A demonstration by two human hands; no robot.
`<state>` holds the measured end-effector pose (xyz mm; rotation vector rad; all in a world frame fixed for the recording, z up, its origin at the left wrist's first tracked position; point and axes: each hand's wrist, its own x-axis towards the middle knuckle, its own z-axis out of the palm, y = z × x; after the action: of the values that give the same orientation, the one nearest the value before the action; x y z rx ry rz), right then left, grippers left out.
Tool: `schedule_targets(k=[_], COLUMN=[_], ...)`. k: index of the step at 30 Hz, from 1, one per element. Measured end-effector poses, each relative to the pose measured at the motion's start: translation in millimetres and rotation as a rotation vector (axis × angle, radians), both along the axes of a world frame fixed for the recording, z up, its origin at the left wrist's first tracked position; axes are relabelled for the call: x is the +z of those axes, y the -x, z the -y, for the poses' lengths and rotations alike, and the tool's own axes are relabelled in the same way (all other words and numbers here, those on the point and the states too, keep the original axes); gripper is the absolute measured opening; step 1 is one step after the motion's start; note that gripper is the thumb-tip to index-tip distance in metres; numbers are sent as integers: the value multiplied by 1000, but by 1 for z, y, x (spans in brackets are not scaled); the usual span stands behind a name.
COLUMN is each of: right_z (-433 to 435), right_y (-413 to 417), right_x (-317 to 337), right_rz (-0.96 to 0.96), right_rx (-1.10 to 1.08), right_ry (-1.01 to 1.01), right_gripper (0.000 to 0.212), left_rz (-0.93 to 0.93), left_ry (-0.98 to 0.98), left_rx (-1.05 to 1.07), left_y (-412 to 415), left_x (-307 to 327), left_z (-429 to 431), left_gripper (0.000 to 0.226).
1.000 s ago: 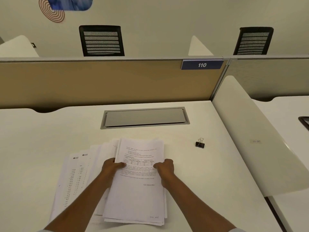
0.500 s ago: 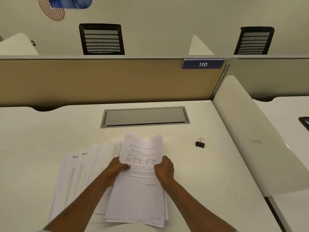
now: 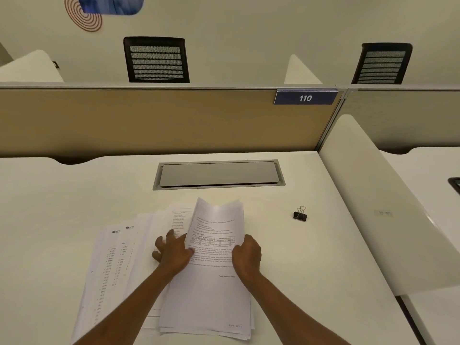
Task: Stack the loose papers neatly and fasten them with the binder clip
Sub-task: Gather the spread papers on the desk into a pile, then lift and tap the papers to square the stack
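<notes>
The right hand [image 3: 246, 256] has its grip closed on the right edge of a sheaf of printed sheets [image 3: 211, 275], its far end lifted and bowing, while the left hand [image 3: 174, 255] lies spread and flat at the sheaf's left edge, pinching nothing visible. Such paper looks light, limp and slippery sheet on sheet, so holding both long edges seems wisest. More fanned sheets [image 3: 117, 257], too overlapped to count, lie left on the bench [image 3: 311, 257], and one black binder clip [image 3: 300, 215] sits well apart to the right.

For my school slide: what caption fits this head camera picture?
Two hands gather papers; binder clip waits.
</notes>
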<state>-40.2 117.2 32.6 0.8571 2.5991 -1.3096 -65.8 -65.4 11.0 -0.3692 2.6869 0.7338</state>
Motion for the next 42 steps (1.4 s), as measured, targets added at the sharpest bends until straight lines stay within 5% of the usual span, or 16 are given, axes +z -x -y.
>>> schedule_targets(k=[10, 15, 21, 25, 30, 33, 42], right_z=[0, -3, 0, 5, 7, -2, -22], right_y=[7, 9, 9, 13, 17, 18, 6], right_x=[-6, -9, -13, -13, -8, -11, -3], right_rz=[55, 54, 98, 107, 79, 88, -72], right_rx=[-13, -54, -123, -150, -178, -140, 17], right_ry=[157, 273, 376, 395, 515, 535, 503], right_gripper=[14, 20, 21, 27, 46, 21, 17], left_rz=[-31, -112, -33, 55, 133, 157, 123], left_ry=[2, -352, -468, -649, -913, -978, -1067], left_rx=[121, 257, 407, 344, 227, 226, 157], left_y=[1, 8, 15, 15, 13, 12, 9], left_x=[8, 7, 5, -2, 0, -1, 12], left_z=[1, 8, 18, 26, 32, 35, 38], left_gripper=[49, 62, 58, 36, 48, 48, 53])
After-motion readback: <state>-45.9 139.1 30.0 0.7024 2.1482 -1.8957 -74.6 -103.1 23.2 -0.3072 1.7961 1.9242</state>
